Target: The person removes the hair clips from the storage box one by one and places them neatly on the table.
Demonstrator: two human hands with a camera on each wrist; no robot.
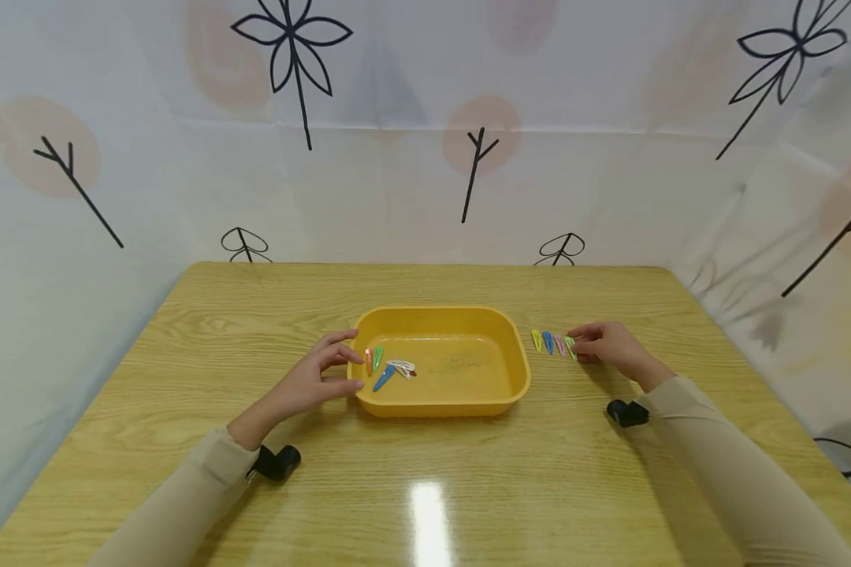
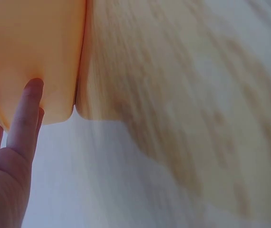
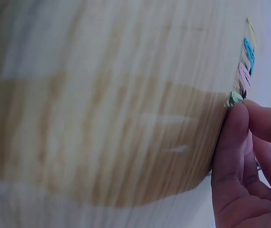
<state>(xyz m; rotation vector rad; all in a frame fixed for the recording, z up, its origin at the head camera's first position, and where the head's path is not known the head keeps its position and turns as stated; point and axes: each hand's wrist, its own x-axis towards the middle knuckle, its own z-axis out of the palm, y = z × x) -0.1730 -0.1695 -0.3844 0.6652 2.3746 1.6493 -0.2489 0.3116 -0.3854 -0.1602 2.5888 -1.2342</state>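
My left hand (image 1: pixel 312 373) touches the left end of a yellow plastic tub (image 1: pixel 440 410), its fingers spread along the wall. In the left wrist view one finger rests against the tub's side (image 2: pixel 54 42). Inside the tub's left part lie an orange hair clip (image 1: pixel 369 362), a green clip (image 1: pixel 378 357), a blue clip (image 1: pixel 384 379) and a white clip (image 1: pixel 400 365), with another partly hidden beneath it. Right of the tub, my right hand (image 1: pixel 613 350) pinches a light green hair clip (image 3: pixel 235 98) at the end of a row on the table.
Beside the light green clip lie a pink clip (image 1: pixel 559 344), a blue clip (image 1: pixel 548 342) and a yellow clip (image 1: pixel 536 340). Everything stands on a wood-grain table (image 1: pixel 255 315), backed by a white patterned cloth (image 1: pixel 397 189). Dark wrist cameras (image 1: pixel 278 463) hang below both sleeves.
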